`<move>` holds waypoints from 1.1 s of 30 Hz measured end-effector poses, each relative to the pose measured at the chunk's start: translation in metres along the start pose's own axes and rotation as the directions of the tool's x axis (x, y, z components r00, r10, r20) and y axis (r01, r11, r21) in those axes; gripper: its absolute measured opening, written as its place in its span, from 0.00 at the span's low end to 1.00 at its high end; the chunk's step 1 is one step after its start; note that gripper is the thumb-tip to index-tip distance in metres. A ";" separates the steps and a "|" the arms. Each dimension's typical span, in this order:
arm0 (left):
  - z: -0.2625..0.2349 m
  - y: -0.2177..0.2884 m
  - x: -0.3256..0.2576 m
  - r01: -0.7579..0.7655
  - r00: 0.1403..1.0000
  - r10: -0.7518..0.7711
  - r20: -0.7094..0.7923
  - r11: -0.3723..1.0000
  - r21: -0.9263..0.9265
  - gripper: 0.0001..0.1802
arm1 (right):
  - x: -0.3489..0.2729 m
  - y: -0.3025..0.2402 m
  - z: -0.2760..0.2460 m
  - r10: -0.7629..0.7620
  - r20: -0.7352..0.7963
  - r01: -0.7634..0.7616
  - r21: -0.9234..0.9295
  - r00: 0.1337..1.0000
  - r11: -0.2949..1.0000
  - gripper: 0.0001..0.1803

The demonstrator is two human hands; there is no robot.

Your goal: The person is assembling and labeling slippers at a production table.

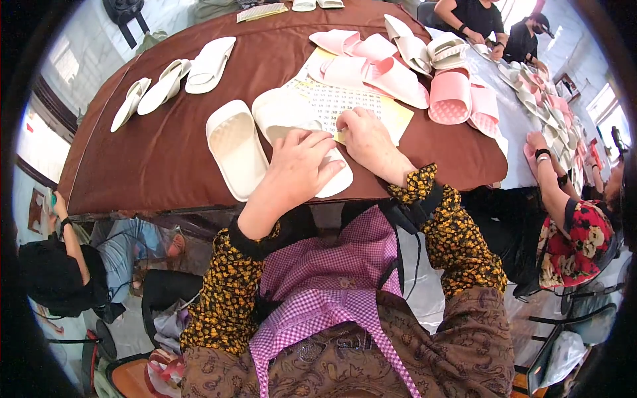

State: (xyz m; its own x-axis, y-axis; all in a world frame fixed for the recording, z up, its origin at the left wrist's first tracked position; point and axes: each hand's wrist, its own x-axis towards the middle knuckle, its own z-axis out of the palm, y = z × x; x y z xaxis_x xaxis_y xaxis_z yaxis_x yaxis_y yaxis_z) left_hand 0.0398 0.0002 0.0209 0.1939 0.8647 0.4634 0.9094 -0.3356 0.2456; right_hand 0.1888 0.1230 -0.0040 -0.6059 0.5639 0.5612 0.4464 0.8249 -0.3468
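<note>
A white slipper (284,111) lies under the left hand (292,167), on the near middle of the counter (146,172). The left fingers are bent and spread over its strap, touching it from above, with the toe end showing just right of the thumb; whether they grip it, I cannot tell. A second white slipper (232,144) lies just to the left, its toe toward the near edge. The right hand (373,142) is at the near edge of a sticker sheet (355,99), its fingers curled with the tips drawn in close to the strap; whether something is pinched there is hidden. A yellow sheet (400,125) shows beneath the stickers.

Brown cloth (272,56) covers the counter. Three white slippers (211,65) lie at the far left, while pink slippers (450,96) and further white slippers (406,46) sit at the far right, some resting on the sheets.

Beyond, on the right, a pale table (521,169) carries many more slippers, with people (472,16) working around it. Another person (63,272) in black sits at the left, near a pale wall (73,46).
</note>
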 end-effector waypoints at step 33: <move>0.000 -0.001 0.000 0.001 1.000 -0.001 -0.006 1.000 -0.011 0.21 | 0.004 -0.003 -0.011 0.182 0.058 -0.191 0.256 0.982 0.948 0.06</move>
State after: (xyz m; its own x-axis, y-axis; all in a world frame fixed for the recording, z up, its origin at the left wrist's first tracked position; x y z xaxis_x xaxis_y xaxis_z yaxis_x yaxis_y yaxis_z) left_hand 0.0391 0.0006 0.0203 0.1910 0.8624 0.4688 0.9055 -0.3391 0.2550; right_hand 0.1926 0.1223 0.0077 -0.5514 0.7059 0.4446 0.3697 0.6845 -0.6283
